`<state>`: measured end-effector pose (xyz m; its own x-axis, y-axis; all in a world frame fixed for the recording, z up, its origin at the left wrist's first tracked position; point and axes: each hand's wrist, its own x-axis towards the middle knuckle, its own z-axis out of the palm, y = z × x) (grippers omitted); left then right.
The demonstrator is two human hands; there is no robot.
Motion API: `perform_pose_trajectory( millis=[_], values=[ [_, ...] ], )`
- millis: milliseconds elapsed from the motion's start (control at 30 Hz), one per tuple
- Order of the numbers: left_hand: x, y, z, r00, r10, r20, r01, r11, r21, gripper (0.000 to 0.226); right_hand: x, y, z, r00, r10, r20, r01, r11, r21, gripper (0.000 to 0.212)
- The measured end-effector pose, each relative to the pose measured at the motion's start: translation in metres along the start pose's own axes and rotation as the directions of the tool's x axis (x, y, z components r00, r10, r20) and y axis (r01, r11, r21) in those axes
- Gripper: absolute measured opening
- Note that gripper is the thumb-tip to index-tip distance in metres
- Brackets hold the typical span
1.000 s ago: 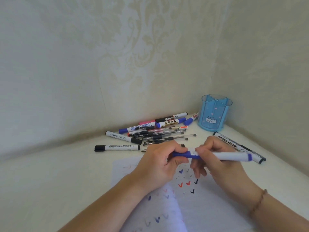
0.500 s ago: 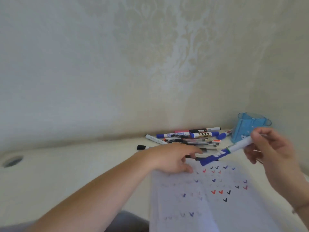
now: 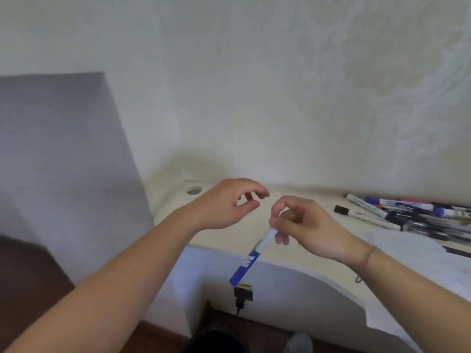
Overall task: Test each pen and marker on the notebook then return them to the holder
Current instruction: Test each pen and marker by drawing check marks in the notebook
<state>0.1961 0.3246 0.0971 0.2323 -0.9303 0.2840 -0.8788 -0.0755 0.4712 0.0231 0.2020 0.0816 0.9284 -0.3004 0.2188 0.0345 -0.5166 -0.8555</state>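
Progress: partway, by my judgement, with much still to do; one marker is in hand and a large heap waits on the desk.

Marker in hand: a blue-and-white marker (image 3: pixel 251 256) hangs slanting down and to the left from the right hand (image 3: pixel 303 225), its blue end low, past the near edge of the desk (image 3: pixel 293 261) (over the floor, not over paper).

Right hand: fingers and thumb curled round the white upper part of the marker, pinching it near its top end.

Left hand: the left hand (image 3: pixel 226 205) hovers just left of the right one, fingers loosely curved and apart, holding nothing and touching nothing that I can see.

Untested or unsorted: the pile of pens and markers (image 3: pixel 407 215) lies at the far right on the desk, well apart from both hands; none of these is back in a holder.

Notebook: the notebook (image 3: pixel 407 253) shows as a pale page at the right, near side of the pile; any marks on it are too blurred to read.

Holder: not in view, so how many pens it already holds cannot be told.

What is left: bringing this marker back to the right, to the holder or the page, then working through the heap.
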Motion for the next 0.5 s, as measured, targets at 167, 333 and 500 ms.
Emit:
perform_pose_trajectory(
  millis=[167, 333, 500],
  values=[
    [-0.053, -0.043, -0.018, 0.994, -0.109, -0.013, 0.11, 0.988, 0.108, 0.027, 0.03, 0.001, 0.066, 0.981, -0.002, 0.194, 0.041, 0.979, -0.198, 0.007],
    [-0.077, -0.06, -0.032, 0.983, -0.18, -0.042, 0.184, 0.975, 0.122, 0.025, 0.043, 0.013, 0.084, 0.99, 0.025, 0.141, 0.036, 0.909, -0.416, 0.023],
    [-0.064, -0.05, -0.03, 0.983, -0.137, -0.121, 0.145, 0.988, 0.057, 0.023, 0.033, -0.007, 0.051, 0.998, -0.068, 0.0, 0.065, 0.957, -0.282, 0.01]
  ],
)
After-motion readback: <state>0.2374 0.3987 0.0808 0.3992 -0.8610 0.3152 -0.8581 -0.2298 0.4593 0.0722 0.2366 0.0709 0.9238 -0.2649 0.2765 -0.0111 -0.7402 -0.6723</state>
